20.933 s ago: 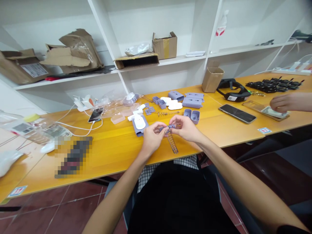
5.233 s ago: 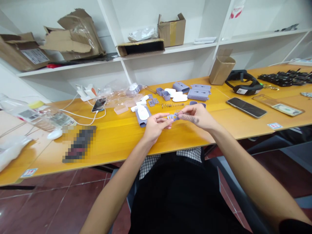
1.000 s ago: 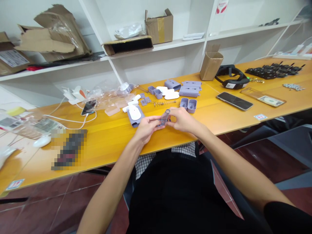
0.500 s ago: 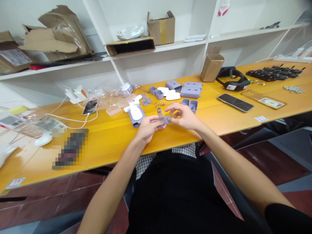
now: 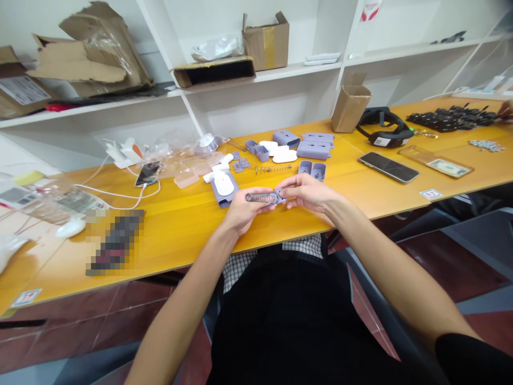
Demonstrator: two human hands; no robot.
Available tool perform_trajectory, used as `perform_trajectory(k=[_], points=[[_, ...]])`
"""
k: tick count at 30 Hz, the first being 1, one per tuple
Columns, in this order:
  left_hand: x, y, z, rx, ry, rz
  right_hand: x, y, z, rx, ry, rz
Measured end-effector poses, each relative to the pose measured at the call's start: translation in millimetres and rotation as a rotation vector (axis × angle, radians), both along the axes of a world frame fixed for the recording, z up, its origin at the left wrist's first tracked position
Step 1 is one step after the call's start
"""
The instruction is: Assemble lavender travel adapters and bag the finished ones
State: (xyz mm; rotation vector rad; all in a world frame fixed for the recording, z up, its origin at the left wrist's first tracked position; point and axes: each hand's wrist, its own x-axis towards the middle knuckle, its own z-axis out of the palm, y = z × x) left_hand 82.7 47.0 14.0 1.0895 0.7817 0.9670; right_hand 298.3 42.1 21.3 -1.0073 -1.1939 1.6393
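I saw the person's left hand (image 5: pixel 242 212) holding a metal spring (image 5: pixel 260 198), with its fingers (image 5: pixel 253 206) curled up under and around it. The spring lay on its side above the table (image 5: pixel 176 230). Its long line ran left to right across my view, almost level.

At the right end of the spring sat a small purple piece (image 5: pixel 278 197). The right hand (image 5: pixel 305 192) was the nearer hand to that end. Its fingers (image 5: pixel 287 189) came in from the right and were right at the purple piece. I could not tell if they were clamped on it or just resting there. The two hands were very close, with the spring and the purple piece between them.

A purple case with a white top (image 5: pixel 223 187) lay just beside the left hand. Two small purple cups (image 5: pixel 311 171) stood past the right hand, and a thin loose spring (image 5: pixel 272 168) lay beyond the hands.

The fingers hid part of the spring, so I could not see how it met the purple piece. A blurred patch (image 5: pixel 116 241) on the table could not be made out. Another person's hand (image 5: pixel 505 111) was cut off at the top right edge.
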Motion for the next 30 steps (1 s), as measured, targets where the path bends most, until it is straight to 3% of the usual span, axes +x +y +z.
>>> perform_trajectory(k=[12,22,30], points=[[-1.2,0.6,-0.4,-0.007,-0.023,-0.031,0.2,-3.0,3.3,-0.039,0.019,0.004],[-1.9,0.5,-2.7,0.02,0.02,-0.024,-11.0,-6.8,7.0,0.045,-0.13,-0.068],[2.3,1.2,-3.2,-0.008,-0.025,0.07,-11.2,-8.0,4.0,0.057,-0.063,-0.031]])
